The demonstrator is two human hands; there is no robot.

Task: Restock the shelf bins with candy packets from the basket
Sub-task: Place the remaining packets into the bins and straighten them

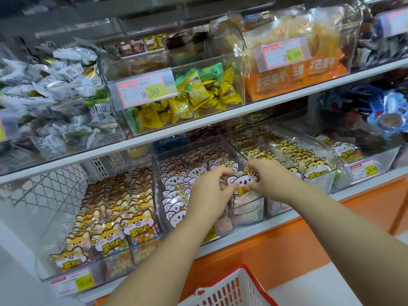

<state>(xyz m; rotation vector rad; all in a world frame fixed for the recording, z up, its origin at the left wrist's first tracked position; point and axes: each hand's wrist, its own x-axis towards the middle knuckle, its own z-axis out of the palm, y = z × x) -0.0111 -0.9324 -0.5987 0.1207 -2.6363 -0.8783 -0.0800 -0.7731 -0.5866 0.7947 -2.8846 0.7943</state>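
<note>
Candy packet [241,183], "罗" legible; between left hand [209,192], right hand [268,180]

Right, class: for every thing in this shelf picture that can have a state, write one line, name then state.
koala packet, upright, held at the front right of the koala bin
left hand, fingers curled on the packet's left edge
right hand, pinching the packet's right edge
koala bin, nearly full, open top
fox bin, full of upright packets
yellow candy bin, roughly half full
basket, contents out of view
</note>
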